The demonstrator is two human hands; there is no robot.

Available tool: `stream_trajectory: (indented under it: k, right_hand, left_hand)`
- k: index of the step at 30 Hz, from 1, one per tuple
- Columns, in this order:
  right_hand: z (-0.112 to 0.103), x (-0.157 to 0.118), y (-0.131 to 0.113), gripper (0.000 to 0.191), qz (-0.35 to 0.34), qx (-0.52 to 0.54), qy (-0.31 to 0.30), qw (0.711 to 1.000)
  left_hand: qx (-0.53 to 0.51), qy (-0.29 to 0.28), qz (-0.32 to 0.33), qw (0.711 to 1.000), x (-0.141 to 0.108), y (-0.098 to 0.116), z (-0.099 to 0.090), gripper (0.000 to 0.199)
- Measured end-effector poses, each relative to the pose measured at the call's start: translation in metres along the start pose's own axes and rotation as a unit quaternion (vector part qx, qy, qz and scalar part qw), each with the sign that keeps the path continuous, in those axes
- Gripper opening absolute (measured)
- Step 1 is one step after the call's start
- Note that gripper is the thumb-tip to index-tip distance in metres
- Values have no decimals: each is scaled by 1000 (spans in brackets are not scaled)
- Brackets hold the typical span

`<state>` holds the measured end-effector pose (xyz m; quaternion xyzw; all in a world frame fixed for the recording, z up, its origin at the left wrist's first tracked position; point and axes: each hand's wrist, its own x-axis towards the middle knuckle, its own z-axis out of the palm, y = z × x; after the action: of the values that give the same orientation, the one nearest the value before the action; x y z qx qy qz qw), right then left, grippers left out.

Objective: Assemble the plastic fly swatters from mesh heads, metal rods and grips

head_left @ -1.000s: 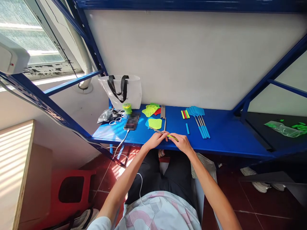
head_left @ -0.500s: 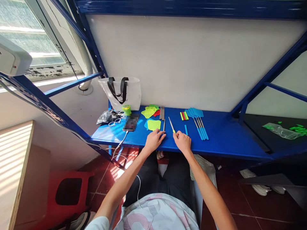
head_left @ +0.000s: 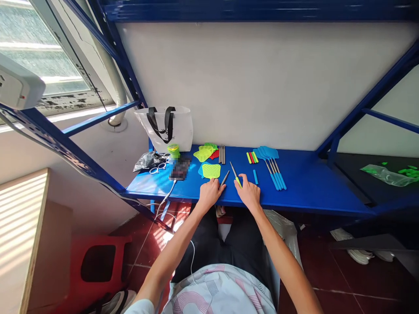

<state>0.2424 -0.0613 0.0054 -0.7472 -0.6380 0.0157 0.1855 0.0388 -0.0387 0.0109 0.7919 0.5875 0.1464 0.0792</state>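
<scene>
My left hand (head_left: 210,193) is closed on a grey metal rod (head_left: 224,178) that slants up to the right. My right hand (head_left: 248,192) rests at the blue table's front, its fingers around the yellow-green end of a metal rod with a handle (head_left: 236,174). Beyond my left hand lies a yellow-green mesh piece (head_left: 211,171), with a blue one partly under it. Several metal rods (head_left: 221,154) stand together behind. A blue handle (head_left: 255,176) lies right of my right hand, and short coloured handles (head_left: 252,158) lie behind it.
Blue fly swatters (head_left: 276,174) lie to the right. At the left are a phone (head_left: 180,169) with a cable, scissors (head_left: 159,168), a green container (head_left: 173,151) and a white bag (head_left: 178,126). Blue frame posts flank the table (head_left: 310,187).
The rod at my left hand has tilted from nearly upright to slanting right, and that hand has closed on it. My right index finger has lifted off the rod with the handle.
</scene>
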Motion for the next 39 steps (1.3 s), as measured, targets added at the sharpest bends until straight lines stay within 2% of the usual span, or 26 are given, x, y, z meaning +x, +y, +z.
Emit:
stream_trajectory:
  k: [4,7,10,12,14,16,19,21,23,25,29,33,39]
  right_hand:
    - [-1,2,13,48,-39,96,22,994]
    - [-8,8,36,48,-83,154,63,983]
    - [-19,14,66,52,-79,118,140,980]
    - [-23,18,81,49,-38,77,152,985]
    - [-23,20,90,43,7,36,116,993]
    - [-19,21,92,34,31,-8,75,997]
    - [-14,22,91,25,29,-51,59,996]
    - [-12,23,91,24,25,-37,62,997]
    - [-12,24,91,27,16,23,58,998]
    - [-11,24,87,33,0,126,49,991]
    - [-5,23,68,45,-59,325,2,944]
    - [-1,22,57,50,-93,381,-48,919]
    - [-2,23,60,52,-89,418,-45,903]
  left_hand:
    - [-27,-10,38,999,6,-11,2,43]
    - [-95,8,63,993,11,-25,6,47]
    - [-204,6,63,977,16,-36,7,53]
    - [-291,-5,43,956,20,-42,5,56]
    - [-395,-13,21,918,24,-46,2,60]
    - [-513,-24,10,858,28,-48,-1,64]
    - [-646,-23,3,763,29,-47,-5,65]
    - [-689,-1,-1,725,28,-43,-6,63]
    - [-709,17,-4,705,26,-37,-7,61]
    - [-711,12,-2,703,25,-33,-7,61]
    - [-702,-5,1,712,24,-32,-7,59]
    - [-705,5,-11,710,25,-34,-5,60]
    - [-690,-8,0,723,25,-33,-4,60]
